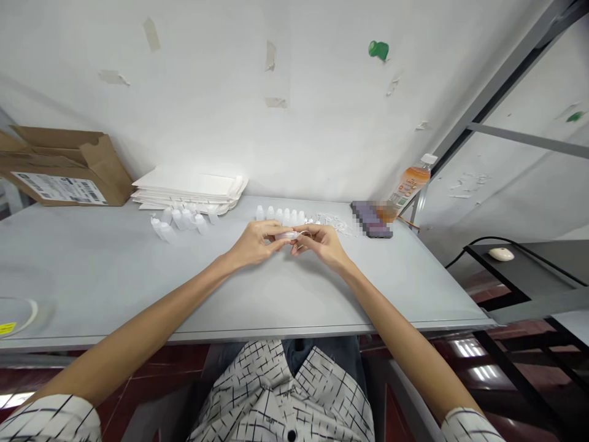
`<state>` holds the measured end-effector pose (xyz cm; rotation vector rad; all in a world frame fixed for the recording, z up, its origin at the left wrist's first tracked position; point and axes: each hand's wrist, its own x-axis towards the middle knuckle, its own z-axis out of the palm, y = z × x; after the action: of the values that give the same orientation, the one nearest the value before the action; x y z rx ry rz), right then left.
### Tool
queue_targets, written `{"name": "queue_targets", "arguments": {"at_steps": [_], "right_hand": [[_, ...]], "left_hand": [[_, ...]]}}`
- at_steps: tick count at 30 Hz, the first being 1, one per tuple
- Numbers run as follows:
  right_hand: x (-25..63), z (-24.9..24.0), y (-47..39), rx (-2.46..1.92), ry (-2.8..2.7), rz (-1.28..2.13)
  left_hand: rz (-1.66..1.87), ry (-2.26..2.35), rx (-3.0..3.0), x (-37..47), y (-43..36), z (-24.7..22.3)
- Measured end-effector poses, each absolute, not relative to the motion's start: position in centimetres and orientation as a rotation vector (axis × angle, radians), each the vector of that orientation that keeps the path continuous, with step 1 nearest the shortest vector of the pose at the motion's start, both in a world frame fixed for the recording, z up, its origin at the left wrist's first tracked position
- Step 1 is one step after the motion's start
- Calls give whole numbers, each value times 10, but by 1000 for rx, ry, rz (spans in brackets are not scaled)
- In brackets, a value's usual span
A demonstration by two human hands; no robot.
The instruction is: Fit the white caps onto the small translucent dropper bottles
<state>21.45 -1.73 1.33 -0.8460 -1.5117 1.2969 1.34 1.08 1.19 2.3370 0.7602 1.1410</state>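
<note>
My left hand is closed on the body of a small translucent white plastic bottle, which lies on its side between my hands just over the table. At the bottle's neck end, the fingers of my right hand are pinched together. A thin white cord or strip shows at those fingertips; the exact part they grip is too small to make out. Right behind my hands stands a row of similar small white bottles. Thin white looped pieces lie spread out to the right of that row.
Further left on the grey table stand several more small bottles, before a stack of white sheets or envelopes. A cardboard box sits at the back left. A phone and a drink bottle are at the back right.
</note>
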Motion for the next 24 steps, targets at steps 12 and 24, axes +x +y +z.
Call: {"name": "queue_targets", "arguments": {"at_steps": [12, 24], "right_hand": [[216, 15, -15, -894, -1464, 1299], [223, 24, -16, -958, -1528, 1285]], "left_hand": [[1262, 672, 2518, 17, 10, 9], [852, 1016, 2266, 14, 15, 8]]}}
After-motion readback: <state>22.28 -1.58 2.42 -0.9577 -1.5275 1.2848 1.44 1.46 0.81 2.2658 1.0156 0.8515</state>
